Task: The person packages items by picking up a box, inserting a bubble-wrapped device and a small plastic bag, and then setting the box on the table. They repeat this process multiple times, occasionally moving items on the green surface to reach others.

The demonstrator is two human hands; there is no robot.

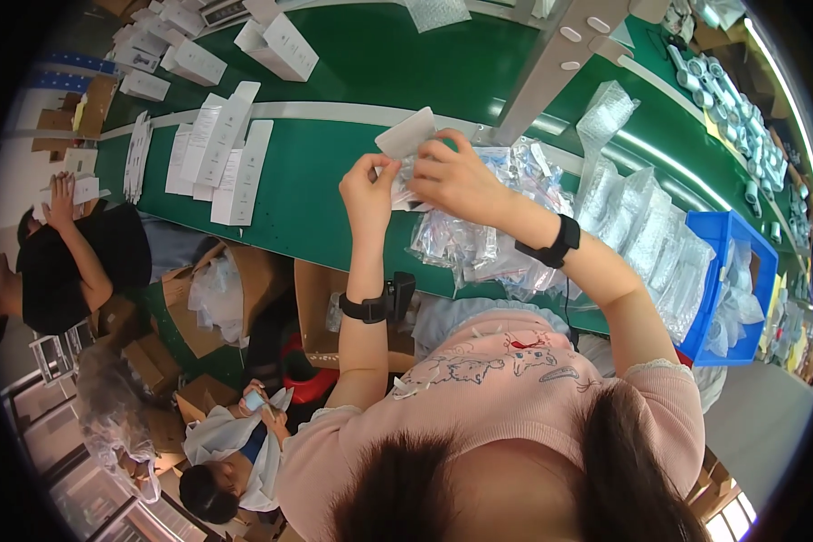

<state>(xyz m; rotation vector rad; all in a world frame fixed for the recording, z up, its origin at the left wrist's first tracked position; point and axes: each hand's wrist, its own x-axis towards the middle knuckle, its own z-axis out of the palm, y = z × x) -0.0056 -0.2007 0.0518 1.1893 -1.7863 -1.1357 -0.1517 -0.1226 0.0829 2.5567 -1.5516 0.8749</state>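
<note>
Above the green workbench (325,158), my left hand (368,190) pinches the near edge of a white carton (406,133) between thumb and fingers. My right hand (452,178) comes at it from the other side, its bent fingers closed at the same carton. One pale panel of the carton sticks up beyond my fingertips; the lower part is mostly hidden by my hands. Something clear and shiny shows between the hands, too small to make out. Just right of the carton, under my right forearm, lies a heap of small clear plastic bags (479,239) with parts inside.
White cartons and printed sheets (217,167) stand left on the bench. More white boxes (275,50) are on the far side. A metal post (551,68) rises ahead. Bubble-wrap sleeves (637,217) and a blue bin (732,280) are right. Two people work at left.
</note>
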